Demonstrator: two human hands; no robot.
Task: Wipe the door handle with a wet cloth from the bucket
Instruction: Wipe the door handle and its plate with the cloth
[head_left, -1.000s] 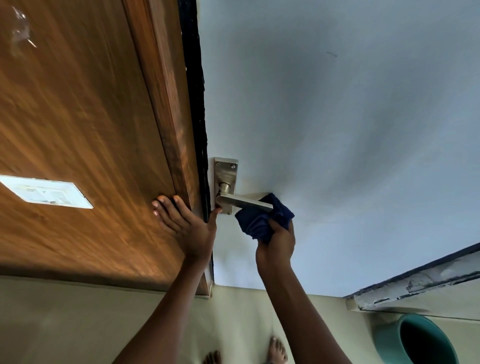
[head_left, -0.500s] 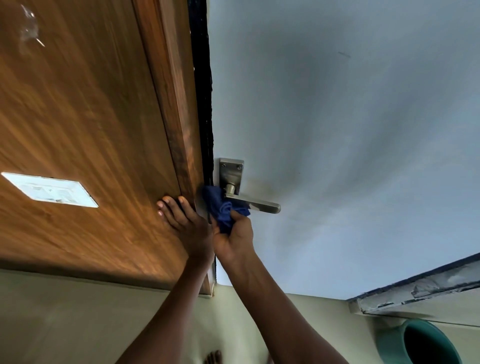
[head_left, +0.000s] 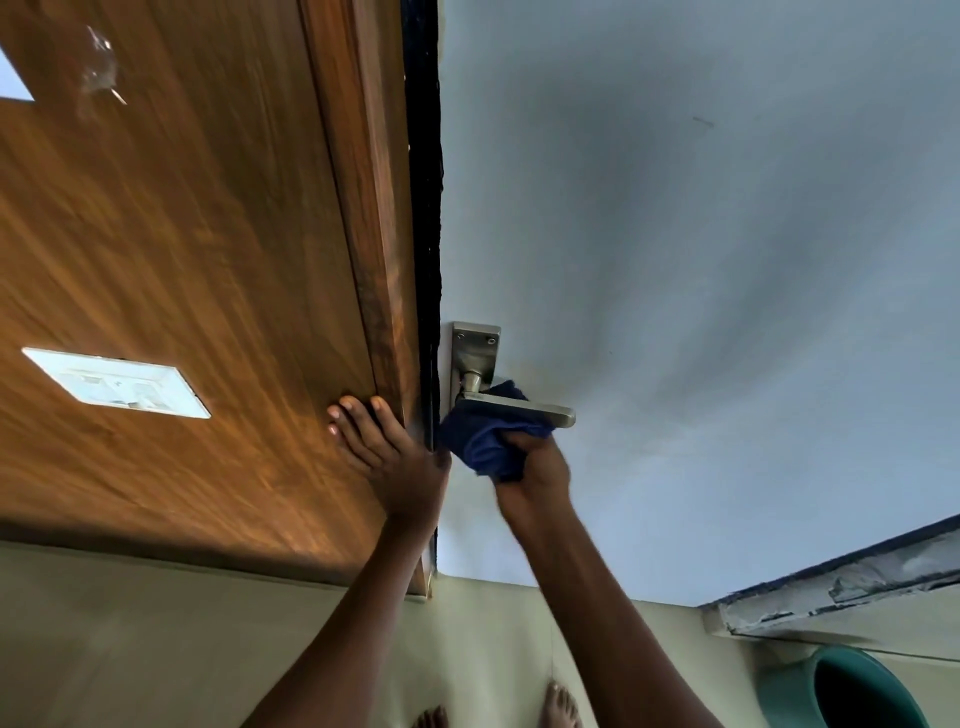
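Door: the pale blue-grey door (head_left: 701, 312) fills the right of the view, and the lever handle is fixed near its left edge, beside the dark strip of the door's edge.
Wood panel: the brown wooden panel (head_left: 182, 260) to the left carries a white switch plate (head_left: 117, 383).
Bucket: the green bucket (head_left: 852, 691) stands on the floor at lower right, well apart from the handle and untouched.
Left hand: the left hand (head_left: 387, 457) lies flat and open on the wood panel, fingers spread against the frame edge, holding nothing; in my judgement it only braces the person.
Right hand: the right hand (head_left: 537, 465) is closed around the bunched blue cloth (head_left: 485, 441) and presses it up against the underside of the lever.
Handle: the brushed-metal door handle (head_left: 514, 408) has its backplate and free tip bare, while the cloth wraps the inner half of the lever near the spindle.
Change: a second ago the cloth sat at the lever's outer tip; half a second ago it was by the backplate; now it has slid a little outward again.
Meaning: the wiping is well under way in back-and-forth strokes, and the lever has likely been covered end to end at least once.
Doubt: whether the cloth is wet cannot be told from this view.
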